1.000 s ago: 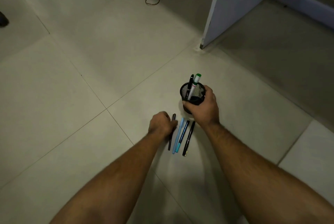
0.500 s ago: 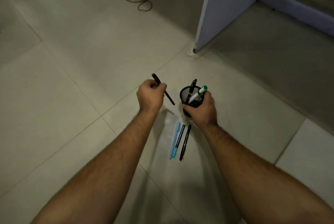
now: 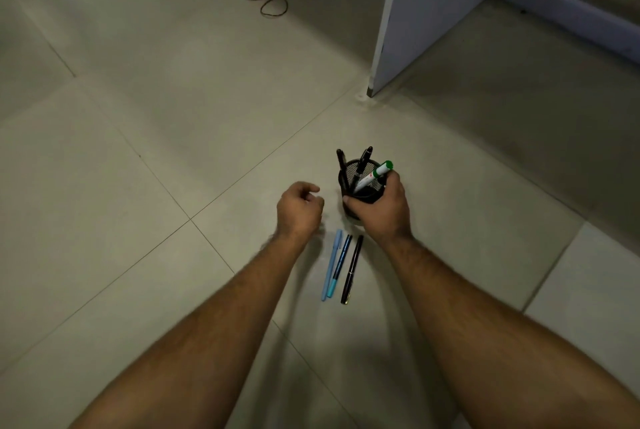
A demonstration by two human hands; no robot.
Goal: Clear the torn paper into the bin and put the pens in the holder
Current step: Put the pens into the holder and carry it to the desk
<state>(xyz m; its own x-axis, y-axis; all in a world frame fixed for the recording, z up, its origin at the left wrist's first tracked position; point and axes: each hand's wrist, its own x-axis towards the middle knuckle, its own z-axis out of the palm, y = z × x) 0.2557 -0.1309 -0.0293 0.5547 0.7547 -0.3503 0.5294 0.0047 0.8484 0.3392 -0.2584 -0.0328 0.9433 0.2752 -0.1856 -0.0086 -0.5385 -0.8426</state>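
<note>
**A:** Entry: half a second ago your left hand (image 3: 299, 208) was carrying a slim black pen toward the black wire-mesh pen holder (image 3: 360, 186). That hand is now empty, fingers loosely curled, just left of the holder. A third shaft, the thin black pen (image 3: 340, 161), stands at the holder's left rim beside the other black pen (image 3: 364, 159) and the white marker with a green cap (image 3: 375, 174).

**B:** So that one is delivered. Your right hand (image 3: 381, 208)?

**A:** Wrapped round the holder's near side, steadying it on the pale tiled floor (image 3: 138, 151).

**B:** What remains?

**A:** Three pens lie side by side on the tile just near of the holder, between your wrists: the light blue pen (image 3: 330, 265), the dark blue pen with a teal end (image 3: 340, 264), the glossy black pen (image 3: 351, 269). My judgement: pen step roughly half done. No torn paper or bin in view, so I cannot tell about that part.
</note>
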